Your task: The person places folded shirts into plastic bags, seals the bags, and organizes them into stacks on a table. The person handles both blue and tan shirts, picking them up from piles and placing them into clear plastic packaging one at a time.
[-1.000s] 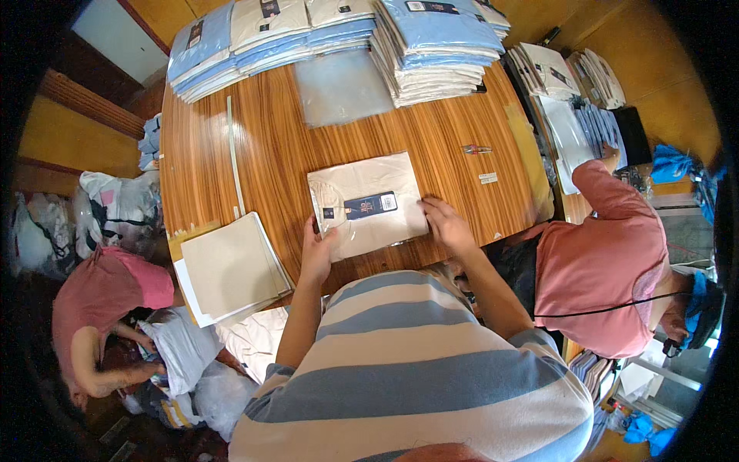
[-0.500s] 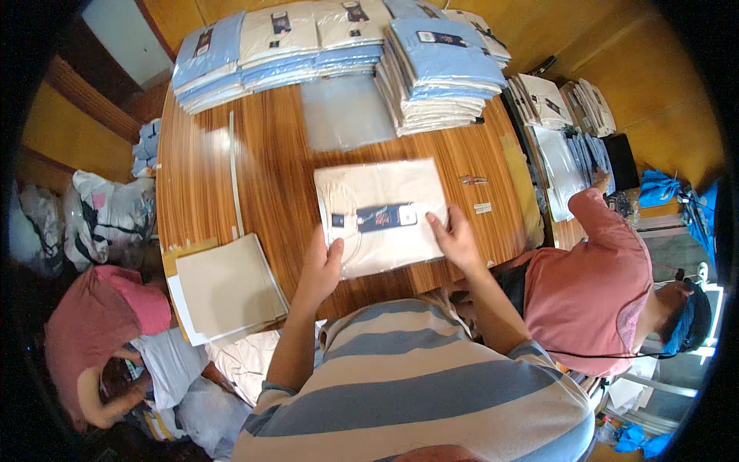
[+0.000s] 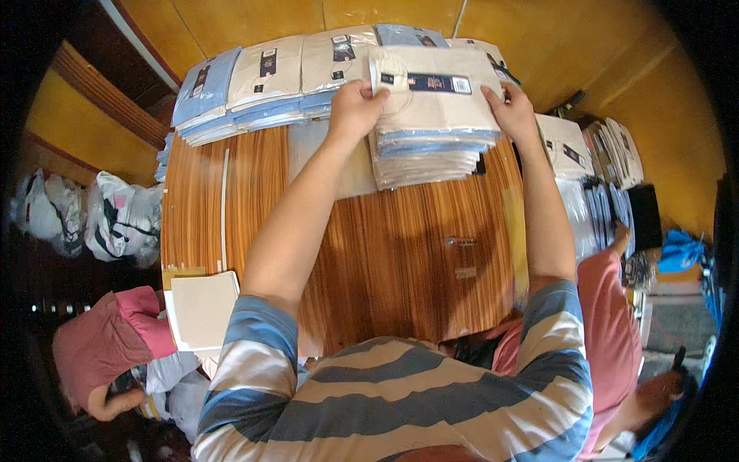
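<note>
The left hand is gripping the left edge of a flat, beige folded garment in clear plastic, and the right hand is pinching its right edge, so the garment is lying level between both hands. It is covering the top of a tall stack of blue and beige bagged garments; whether they are touching is unclear. The stack is standing on a brown wood-grain table.
</note>
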{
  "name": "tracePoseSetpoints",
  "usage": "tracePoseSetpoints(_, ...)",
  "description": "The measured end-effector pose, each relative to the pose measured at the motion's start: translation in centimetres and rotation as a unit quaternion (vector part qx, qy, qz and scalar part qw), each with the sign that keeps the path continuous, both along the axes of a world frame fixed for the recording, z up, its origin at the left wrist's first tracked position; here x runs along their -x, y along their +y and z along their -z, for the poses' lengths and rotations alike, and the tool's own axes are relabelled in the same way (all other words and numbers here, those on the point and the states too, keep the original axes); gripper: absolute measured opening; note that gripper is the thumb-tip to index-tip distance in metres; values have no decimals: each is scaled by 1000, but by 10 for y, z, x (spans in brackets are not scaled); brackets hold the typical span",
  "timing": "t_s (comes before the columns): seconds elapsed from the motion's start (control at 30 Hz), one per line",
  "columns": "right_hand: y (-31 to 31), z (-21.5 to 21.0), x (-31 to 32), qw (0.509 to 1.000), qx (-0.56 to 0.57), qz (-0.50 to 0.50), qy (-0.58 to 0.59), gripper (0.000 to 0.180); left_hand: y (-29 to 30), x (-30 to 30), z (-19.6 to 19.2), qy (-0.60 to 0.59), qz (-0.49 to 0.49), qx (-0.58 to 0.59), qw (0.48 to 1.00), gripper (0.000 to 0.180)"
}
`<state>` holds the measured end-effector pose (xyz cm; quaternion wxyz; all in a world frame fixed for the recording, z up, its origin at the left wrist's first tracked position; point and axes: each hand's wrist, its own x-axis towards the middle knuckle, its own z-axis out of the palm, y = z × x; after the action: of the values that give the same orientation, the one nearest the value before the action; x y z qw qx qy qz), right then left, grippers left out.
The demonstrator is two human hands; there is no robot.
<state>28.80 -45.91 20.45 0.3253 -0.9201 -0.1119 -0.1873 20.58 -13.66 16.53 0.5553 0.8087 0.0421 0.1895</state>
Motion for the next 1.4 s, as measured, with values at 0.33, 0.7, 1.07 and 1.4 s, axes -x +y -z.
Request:
tracePoseSetpoints(0.33, -25, 22, -28, 992, -89, -18, 89, 65, -26, 13, -17, 27, -100, -76, 992, 43)
tracePoseSetpoints(0.7, 90, 64, 101, 911, -204, -177, -312, 28, -19, 225, 50, -94, -205, -76, 971, 33)
tracePoseSetpoints(1.07, 184, 158, 422, 485, 147, -837, 206, 31, -131, 671, 197, 145, -415, 104, 892, 27)
tracePoseSetpoints(1.4, 296, 144, 713, 175, 259, -949, 46, 35, -281, 843, 223, 395, -655, 325, 556, 49)
